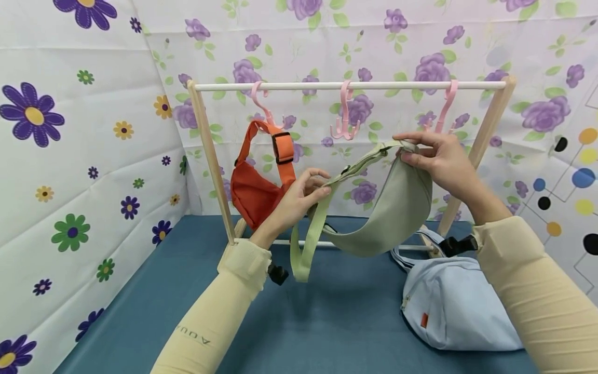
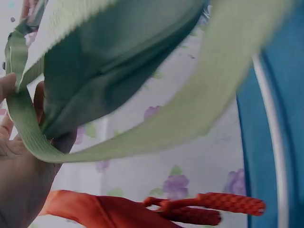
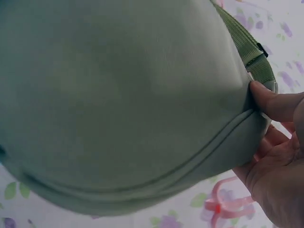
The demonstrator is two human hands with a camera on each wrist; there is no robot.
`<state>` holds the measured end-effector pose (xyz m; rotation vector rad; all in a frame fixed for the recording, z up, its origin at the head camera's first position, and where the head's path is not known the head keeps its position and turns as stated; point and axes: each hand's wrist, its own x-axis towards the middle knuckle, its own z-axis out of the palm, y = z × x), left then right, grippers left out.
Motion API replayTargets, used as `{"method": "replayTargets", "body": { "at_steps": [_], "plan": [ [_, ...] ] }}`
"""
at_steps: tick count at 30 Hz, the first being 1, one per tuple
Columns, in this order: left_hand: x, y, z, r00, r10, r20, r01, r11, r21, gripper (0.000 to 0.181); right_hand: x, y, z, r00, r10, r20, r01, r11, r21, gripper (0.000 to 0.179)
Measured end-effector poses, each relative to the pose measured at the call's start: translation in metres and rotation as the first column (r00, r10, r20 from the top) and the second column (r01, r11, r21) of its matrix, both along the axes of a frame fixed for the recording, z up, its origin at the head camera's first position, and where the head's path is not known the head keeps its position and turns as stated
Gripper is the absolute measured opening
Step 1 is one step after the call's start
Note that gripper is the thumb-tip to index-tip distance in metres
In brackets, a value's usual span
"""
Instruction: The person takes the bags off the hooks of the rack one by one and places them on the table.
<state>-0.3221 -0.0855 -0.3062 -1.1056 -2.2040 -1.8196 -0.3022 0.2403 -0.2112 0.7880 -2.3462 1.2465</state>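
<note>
A sage-green crossbody bag (image 1: 388,223) hangs in the air between both hands, in front of the rack. My right hand (image 1: 439,158) pinches its upper right corner, thumb on the near face, as the right wrist view also shows. With thumb and fingers, my left hand (image 1: 299,200) holds the light-green strap (image 1: 306,254) near the bag's left end; a loop of it dangles below. In the left wrist view the strap crosses the palm (image 2: 19,175). Behind the left hand, a red-orange bag (image 1: 252,195) hangs by its orange strap from a pink hook (image 1: 262,104).
A white rail (image 1: 299,86) on wooden legs carries two more pink hooks, a middle one (image 1: 345,111) and a right one (image 1: 446,106), the latter just behind my right hand. A light-blue bag (image 1: 453,306) lies on the blue tabletop (image 1: 299,327) at right. Flowered cloth walls stand behind.
</note>
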Motion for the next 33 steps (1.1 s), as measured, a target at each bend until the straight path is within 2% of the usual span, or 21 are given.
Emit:
{"method": "replayTargets", "body": {
  "at_steps": [2,5,9,13,15,20,24,29,33],
  "plan": [
    [0.001,-0.001,-0.008,1.000,0.001,0.013,-0.001,1.000,-0.015,0.038,0.003,-0.002,0.005,1.000,0.002,-0.020,-0.002,1.000,0.001,0.037],
    [0.005,-0.001,-0.020,0.998,-0.031,0.058,0.032,0.999,-0.007,0.045,0.007,-0.002,0.010,0.999,0.015,-0.029,-0.015,1.000,-0.003,0.038],
    [0.014,-0.004,-0.036,0.992,-0.055,0.113,0.055,0.998,0.002,0.063,0.011,-0.001,0.013,1.000,0.014,-0.018,-0.014,1.000,-0.006,0.038],
    [0.022,-0.004,-0.050,0.992,-0.040,0.123,0.042,0.999,-0.016,0.086,0.011,-0.001,0.012,1.000,-0.012,-0.018,0.012,1.000,0.004,0.038],
    [0.025,-0.004,-0.054,0.991,-0.037,0.127,0.039,0.999,-0.017,0.091,0.011,0.001,0.011,0.999,-0.032,-0.012,0.032,0.999,0.007,0.037],
    [0.030,-0.006,-0.062,0.988,-0.008,0.152,0.007,1.000,0.005,0.079,0.012,0.006,0.003,0.996,-0.090,0.019,0.090,0.996,0.015,0.036],
    [0.032,-0.008,-0.068,0.989,0.025,0.143,-0.033,0.998,0.056,0.065,0.014,0.010,-0.007,0.992,-0.120,0.041,0.119,0.993,0.028,0.036],
    [0.035,-0.008,-0.074,0.988,0.087,0.127,-0.107,0.982,0.156,0.054,0.017,0.014,-0.024,0.989,-0.127,0.078,0.124,0.992,0.040,0.038],
    [0.037,-0.007,-0.076,0.985,0.131,0.108,-0.151,0.967,0.205,0.049,0.018,0.018,-0.039,0.987,-0.131,0.094,0.129,0.991,0.025,0.039]
  ]
}}
